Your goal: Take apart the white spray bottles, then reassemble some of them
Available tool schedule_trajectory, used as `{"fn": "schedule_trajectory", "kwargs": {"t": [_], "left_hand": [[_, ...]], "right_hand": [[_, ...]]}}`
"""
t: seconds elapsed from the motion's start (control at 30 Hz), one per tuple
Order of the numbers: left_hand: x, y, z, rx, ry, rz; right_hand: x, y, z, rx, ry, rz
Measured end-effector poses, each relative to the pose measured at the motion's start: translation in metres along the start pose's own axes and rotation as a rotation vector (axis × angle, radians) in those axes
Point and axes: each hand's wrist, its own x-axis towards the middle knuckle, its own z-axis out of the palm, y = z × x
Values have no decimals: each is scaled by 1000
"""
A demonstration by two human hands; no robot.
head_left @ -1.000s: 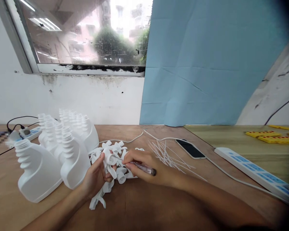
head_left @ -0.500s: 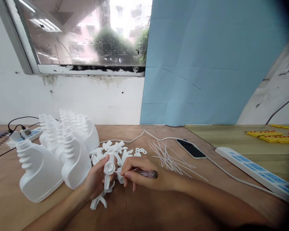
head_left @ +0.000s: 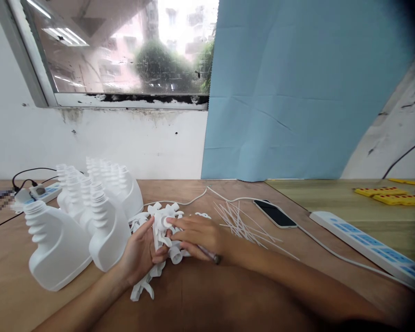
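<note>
My left hand (head_left: 140,252) is closed around a white spray trigger head (head_left: 162,220), held up over a heap of similar parts. My right hand (head_left: 202,233) keeps a screwdriver (head_left: 210,254) with a clear handle tucked in its palm, the handle end pointing down to the right. Fingertips of that same hand touch the round end of the trigger head. The screwdriver's tip is hidden. More white trigger heads (head_left: 145,287) lie beneath and in front of my left hand.
Several white bottles (head_left: 60,244) with ribbed necks stand at left. Thin white tubes (head_left: 242,223), a phone (head_left: 275,213) and a power strip (head_left: 363,246) lie to the right. A white cable (head_left: 318,246) crosses the table. Small white rings (head_left: 203,215) sit behind my right hand.
The trigger head has tilted in my left hand. My right hand has shifted, pulling the screwdriver shaft away from the part and bringing its fingers onto the round end.
</note>
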Motion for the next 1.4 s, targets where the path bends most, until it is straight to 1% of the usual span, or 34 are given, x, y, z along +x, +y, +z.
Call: {"fn": "schedule_trajectory", "kwargs": {"t": [0.07,0.1,0.2,0.3,0.4,0.53,0.63,0.73,0.83,0.9,1.0,1.1,1.2,1.3,1.4], "left_hand": [[1,3,2,21,4,68],[1,4,2,32,16,102],[3,4,-1,78,82,189],[6,0,-6,188,160,266],[10,-5,-11,368,179,325],[7,-7,-13,688,188,356],[0,-6,-10,1077,192,459],[-6,-6,-7,1434,127,551],[-6,-7,-6,1639,22,582],[-5,-8,-7,1759,-27,581],[-3,-9,-11,1890,-31,573],[-2,-10,-13,1939,-26,573],[-3,-11,-13,1959,-35,578],[-4,-11,-11,1987,-51,571],[-6,-10,-9,2007,-72,560]], "right_hand": [[0,5,-9,104,37,106],[0,8,-14,148,26,174],[-1,23,-26,214,-86,403],[-7,45,-25,218,-206,619],[-17,66,-16,224,-235,734],[-28,84,-5,271,-259,758],[-32,89,-4,295,-272,752],[-32,88,-7,309,-277,772],[-32,88,-9,280,-292,769],[-33,90,-11,266,-328,754],[-38,100,-14,235,-370,814],[-49,117,-22,189,-344,896],[-62,134,-35,167,-324,934],[-71,144,-48,156,-328,947],[-73,146,-57,153,-370,918]]}}
